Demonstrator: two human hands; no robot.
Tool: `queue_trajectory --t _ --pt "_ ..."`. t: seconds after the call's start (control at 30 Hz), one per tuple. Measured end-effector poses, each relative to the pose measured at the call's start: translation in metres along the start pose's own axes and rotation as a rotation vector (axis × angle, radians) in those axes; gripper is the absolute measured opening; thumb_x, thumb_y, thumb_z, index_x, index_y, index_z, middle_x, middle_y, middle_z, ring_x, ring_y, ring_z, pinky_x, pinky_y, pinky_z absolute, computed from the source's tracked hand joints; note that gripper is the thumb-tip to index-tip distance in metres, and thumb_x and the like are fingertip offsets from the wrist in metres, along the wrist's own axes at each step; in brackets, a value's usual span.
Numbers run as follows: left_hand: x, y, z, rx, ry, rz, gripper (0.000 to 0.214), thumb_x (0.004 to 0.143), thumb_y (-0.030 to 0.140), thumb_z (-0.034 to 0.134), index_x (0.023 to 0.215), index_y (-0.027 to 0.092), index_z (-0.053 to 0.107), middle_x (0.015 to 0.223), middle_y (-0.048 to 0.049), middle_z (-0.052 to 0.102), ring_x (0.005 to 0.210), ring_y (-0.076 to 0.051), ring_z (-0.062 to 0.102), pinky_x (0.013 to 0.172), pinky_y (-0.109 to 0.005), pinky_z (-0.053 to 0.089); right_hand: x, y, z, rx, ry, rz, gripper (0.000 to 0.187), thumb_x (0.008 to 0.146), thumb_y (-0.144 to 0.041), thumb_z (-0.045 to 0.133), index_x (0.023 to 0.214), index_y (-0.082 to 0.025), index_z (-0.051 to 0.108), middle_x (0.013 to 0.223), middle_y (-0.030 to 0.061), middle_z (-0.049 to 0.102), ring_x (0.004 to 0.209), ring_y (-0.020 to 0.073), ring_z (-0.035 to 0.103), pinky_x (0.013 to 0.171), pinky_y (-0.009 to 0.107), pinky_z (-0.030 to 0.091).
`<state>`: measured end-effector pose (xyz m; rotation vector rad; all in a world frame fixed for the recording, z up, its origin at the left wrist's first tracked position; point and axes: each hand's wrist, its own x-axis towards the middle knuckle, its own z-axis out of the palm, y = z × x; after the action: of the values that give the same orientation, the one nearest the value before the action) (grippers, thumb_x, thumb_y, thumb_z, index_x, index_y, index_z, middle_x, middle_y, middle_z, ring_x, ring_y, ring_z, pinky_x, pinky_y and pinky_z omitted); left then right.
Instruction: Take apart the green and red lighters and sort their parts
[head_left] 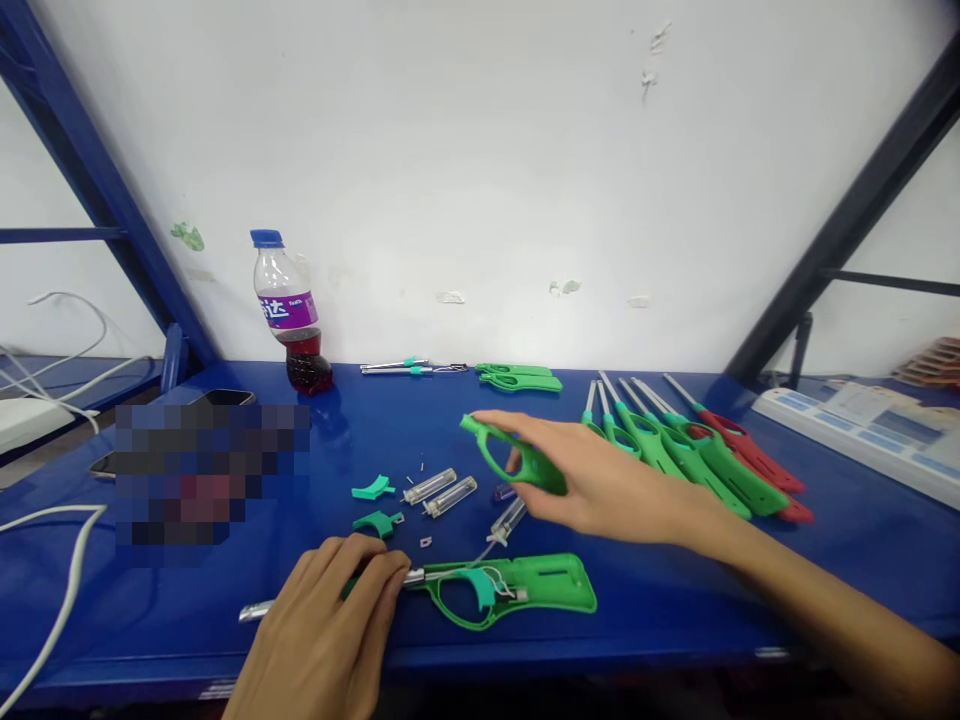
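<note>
My right hand (592,470) is closed around a green lighter handle shell (541,472), raised above the table. My left hand (322,620) lies over the metal tube (256,610) of a lighter near the front edge, its fingers bent down around the tube. That lighter's green handle half (551,580) lies with its inner side up, showing a teal trigger (480,588) and thin white wires. Just behind are clear fuel tanks (451,496), one partly hidden near my right hand, and two loose teal triggers (379,524).
Several assembled green lighters (660,450) and red ones (750,455) lie at the right, beside a white power strip (855,440). Along the wall are a drink bottle (289,310), metal tubes (397,367) and green shells (521,378). A pixelated area (202,470) and white cable (71,590) are left.
</note>
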<state>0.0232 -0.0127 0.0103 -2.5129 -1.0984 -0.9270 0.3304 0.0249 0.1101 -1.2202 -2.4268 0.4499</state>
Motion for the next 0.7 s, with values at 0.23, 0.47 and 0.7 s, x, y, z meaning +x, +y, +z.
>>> queue_trajectory --t 0.23,0.47,0.7 --pt "0.0 0.014 -0.001 0.039 0.068 -0.021 0.036 0.114 0.049 0.048 0.14 0.029 0.064 0.12 -0.0045 0.078 0.107 -0.025 0.076 0.09 -0.04 0.063 -0.038 0.014 -0.013 0.411 0.258 0.175 0.071 0.102 -0.042 0.069 0.166 -0.037 0.04 0.152 0.0122 0.066 0.124 0.0311 0.074 0.1 0.05 0.065" --pt "-0.003 0.01 0.001 -0.107 -0.075 0.06 0.031 0.109 0.033 0.061 0.14 0.032 0.065 0.137 -0.0028 0.073 0.128 -0.02 0.069 0.104 -0.031 0.062 -0.069 0.019 -0.006 0.214 0.182 0.28 0.074 0.1 -0.047 0.075 0.168 -0.04 0.045 0.136 0.0087 0.076 0.119 0.0336 0.075 0.103 0.056 0.064" --pt "0.005 0.013 0.006 -0.176 -0.049 0.145 0.025 0.109 0.018 0.061 0.129 0.03 0.069 0.141 -0.0015 0.074 0.138 -0.02 0.066 0.109 -0.035 0.056 -0.092 0.034 0.027 -0.062 0.115 0.215 0.054 0.11 -0.044 0.064 0.163 -0.043 0.054 0.16 0.0027 0.064 0.143 0.0319 0.064 0.121 0.056 0.051"
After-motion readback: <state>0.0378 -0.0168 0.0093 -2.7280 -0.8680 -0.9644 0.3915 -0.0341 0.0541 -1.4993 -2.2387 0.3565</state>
